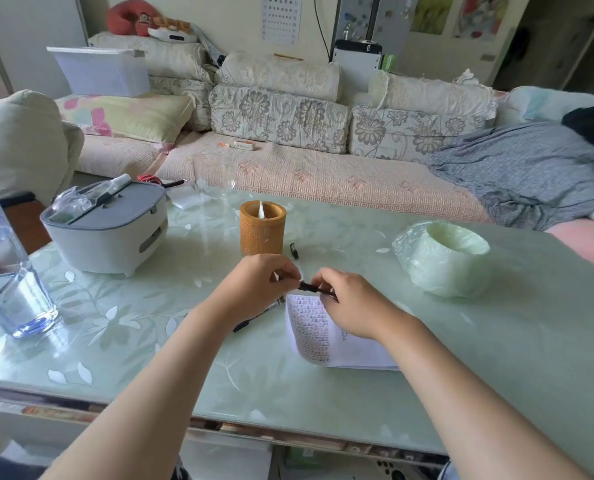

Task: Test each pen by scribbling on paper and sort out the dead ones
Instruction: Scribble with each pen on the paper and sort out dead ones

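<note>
The left hand (pixel 262 285) and right hand (pixel 352 308) pinch opposite ends of a black pen (pixel 311 286), fingers (pixel 286 270) curled, just above the written paper (pixel 309 330) on the tabletop (pixel 479 341). A second pen (pixel 261 314) lies left of the paper.

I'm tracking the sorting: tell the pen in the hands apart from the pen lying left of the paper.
The held pen is off the table, pinched by left hand and right hand; the lying pen rests on the table, unheld. The held pen is over the paper's top edge; the lying pen is left of it. Both look dark.
</note>
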A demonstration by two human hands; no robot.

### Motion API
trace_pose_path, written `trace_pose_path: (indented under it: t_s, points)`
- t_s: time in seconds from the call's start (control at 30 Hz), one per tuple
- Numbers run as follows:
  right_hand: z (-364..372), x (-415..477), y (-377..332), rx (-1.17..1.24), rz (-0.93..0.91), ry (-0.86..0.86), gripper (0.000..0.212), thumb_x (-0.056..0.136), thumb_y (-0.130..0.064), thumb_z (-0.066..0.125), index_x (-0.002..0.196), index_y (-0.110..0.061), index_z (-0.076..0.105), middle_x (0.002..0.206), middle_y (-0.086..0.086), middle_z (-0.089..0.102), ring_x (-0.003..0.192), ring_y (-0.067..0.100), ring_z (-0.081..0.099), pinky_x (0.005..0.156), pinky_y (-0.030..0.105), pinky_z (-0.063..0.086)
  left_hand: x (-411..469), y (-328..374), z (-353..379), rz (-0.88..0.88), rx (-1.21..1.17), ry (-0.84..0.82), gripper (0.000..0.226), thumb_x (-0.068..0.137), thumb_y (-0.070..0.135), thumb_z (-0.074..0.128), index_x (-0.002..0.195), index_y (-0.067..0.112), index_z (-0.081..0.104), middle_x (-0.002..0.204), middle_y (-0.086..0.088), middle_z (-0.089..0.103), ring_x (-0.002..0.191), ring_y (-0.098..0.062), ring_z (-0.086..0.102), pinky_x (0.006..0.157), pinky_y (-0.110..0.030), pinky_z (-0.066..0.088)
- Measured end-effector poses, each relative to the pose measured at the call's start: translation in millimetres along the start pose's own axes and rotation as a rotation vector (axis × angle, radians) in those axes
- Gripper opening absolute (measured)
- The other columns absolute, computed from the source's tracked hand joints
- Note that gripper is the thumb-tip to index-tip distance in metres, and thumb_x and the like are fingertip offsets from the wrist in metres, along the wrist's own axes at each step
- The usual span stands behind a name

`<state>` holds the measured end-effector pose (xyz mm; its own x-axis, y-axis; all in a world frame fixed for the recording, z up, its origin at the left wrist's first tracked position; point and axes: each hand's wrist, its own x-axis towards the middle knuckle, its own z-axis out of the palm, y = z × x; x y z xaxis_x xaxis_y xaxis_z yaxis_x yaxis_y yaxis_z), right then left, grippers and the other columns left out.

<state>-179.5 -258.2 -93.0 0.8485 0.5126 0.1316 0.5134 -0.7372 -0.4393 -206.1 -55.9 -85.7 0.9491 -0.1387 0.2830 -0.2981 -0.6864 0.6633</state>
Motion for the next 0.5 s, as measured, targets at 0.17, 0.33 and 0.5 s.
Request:
trace_pose_path:
  t_s: [0.17, 0.33, 0.5]
  points:
    - [-6.2, -19.1, 11.4, 0.03, 0.032, 0.057, 0.017, 0.095, -0.037, 0.051, 0.101, -0.027, 0.062, 0.092, -0.01, 0.062, 0.084, 0.015, 0.055, 0.076, 0.034, 0.048, 9.7, 15.6, 23.6, 0.05, -0.085, 0.001, 0.008, 0.08, 0.021, 0.078, 0.082, 0.026, 0.071, 0.069, 0.016, 0.065, 0.062, 0.002, 0.057, 0.059, -0.009, 0.042]
    - [-12.9, -25.1, 35.0, 0.015, 0.054, 0.082, 0.017, 0.097, -0.035, 0.053, 0.096, -0.024, 0.066, 0.086, -0.004, 0.061, 0.081, 0.018, 0.056, 0.075, 0.038, 0.048, 18.2, 20.1, 38.2, 0.003, -0.107, -0.126, 0.004, 0.083, 0.022, 0.074, 0.087, 0.022, 0.073, 0.073, 0.008, 0.073, 0.061, -0.009, 0.068, 0.067, -0.028, 0.056]
    - [-3.5, -26.8, 45.4, 0.068, 0.065, 0.064, 0.02, 0.1, -0.026, 0.049, 0.1, -0.016, 0.066, 0.085, -0.005, 0.057, 0.079, 0.016, 0.053, 0.068, 0.029, 0.039, 27.4, 24.3, 52.6, -0.006, -0.079, -0.147, 0.002, 0.083, 0.022, 0.074, 0.083, 0.024, 0.075, 0.072, 0.009, 0.073, 0.06, -0.01, 0.068, 0.062, -0.023, 0.056]
